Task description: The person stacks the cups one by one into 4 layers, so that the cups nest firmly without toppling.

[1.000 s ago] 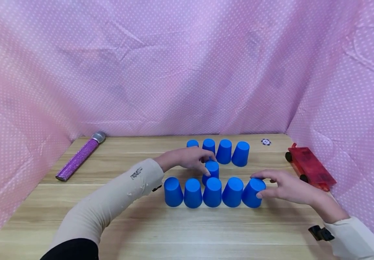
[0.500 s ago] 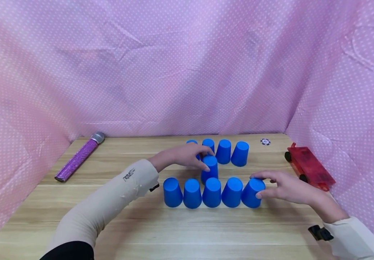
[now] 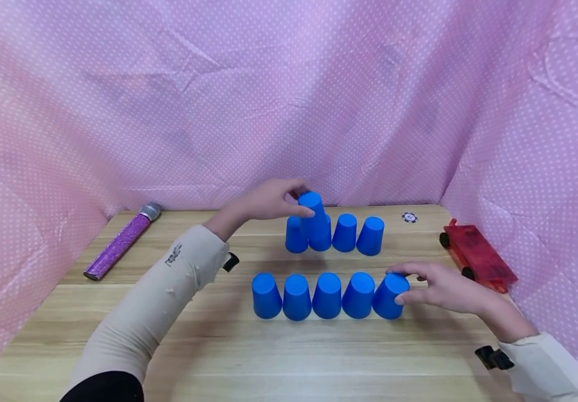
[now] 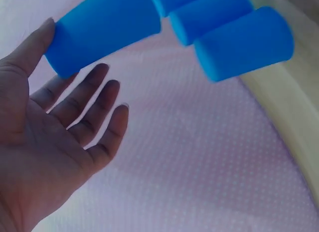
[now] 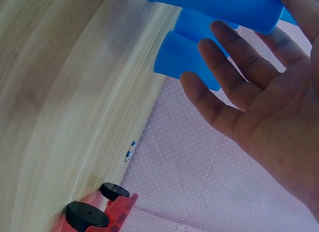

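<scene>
Cup [image 3: 314,219] rose between left fingers [image 4: 52,91].

Left hand [image 3: 275,200] held high, pinching — right hand [image 3: 439,287] lower, pinching too

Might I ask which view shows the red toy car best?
The head view: the red toy car lies fully in frame. The right wrist view crops it at the bottom; the left wrist view lacks it.

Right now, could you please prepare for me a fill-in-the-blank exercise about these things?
The person's ____ hand holds a raised blue tapered cup.
The front row of cups numbers ____.
The flat red toy has wheels coloured ____.

Missing words: left; five; black.
</scene>
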`<state>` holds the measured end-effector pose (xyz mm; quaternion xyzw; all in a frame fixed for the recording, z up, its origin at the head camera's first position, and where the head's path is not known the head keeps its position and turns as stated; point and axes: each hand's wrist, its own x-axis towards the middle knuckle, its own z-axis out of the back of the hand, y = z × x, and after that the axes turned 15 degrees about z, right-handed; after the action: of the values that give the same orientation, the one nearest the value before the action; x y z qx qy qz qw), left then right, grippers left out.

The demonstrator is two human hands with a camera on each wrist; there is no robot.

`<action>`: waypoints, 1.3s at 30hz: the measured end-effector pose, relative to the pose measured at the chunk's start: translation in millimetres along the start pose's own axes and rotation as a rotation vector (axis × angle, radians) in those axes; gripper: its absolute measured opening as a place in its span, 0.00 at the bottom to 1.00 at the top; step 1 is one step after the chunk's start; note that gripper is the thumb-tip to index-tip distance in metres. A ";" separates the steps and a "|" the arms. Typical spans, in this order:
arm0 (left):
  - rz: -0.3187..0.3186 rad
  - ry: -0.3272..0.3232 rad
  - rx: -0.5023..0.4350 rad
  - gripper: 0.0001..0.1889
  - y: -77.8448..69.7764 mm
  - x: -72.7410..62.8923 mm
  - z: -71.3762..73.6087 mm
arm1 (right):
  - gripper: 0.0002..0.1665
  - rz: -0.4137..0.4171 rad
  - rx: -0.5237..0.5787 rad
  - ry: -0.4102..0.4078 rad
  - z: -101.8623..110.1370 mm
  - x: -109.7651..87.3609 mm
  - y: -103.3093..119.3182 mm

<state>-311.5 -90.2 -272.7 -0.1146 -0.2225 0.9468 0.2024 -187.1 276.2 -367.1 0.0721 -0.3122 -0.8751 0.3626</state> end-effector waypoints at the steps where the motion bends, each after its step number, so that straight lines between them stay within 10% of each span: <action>1: 0.008 -0.017 0.010 0.32 0.4 0.6 3.0 | 0.35 0.001 -0.002 0.000 -0.2 -0.1 -0.2; 39: 0.155 -0.063 0.018 0.28 7.2 30.0 -6.2 | 0.36 -0.026 0.029 0.019 1.0 0.3 -0.3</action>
<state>-338.7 -80.7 -285.3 -0.1000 -0.2107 0.9647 0.1225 -187.9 276.7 -366.5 0.0896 -0.3202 -0.8746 0.3528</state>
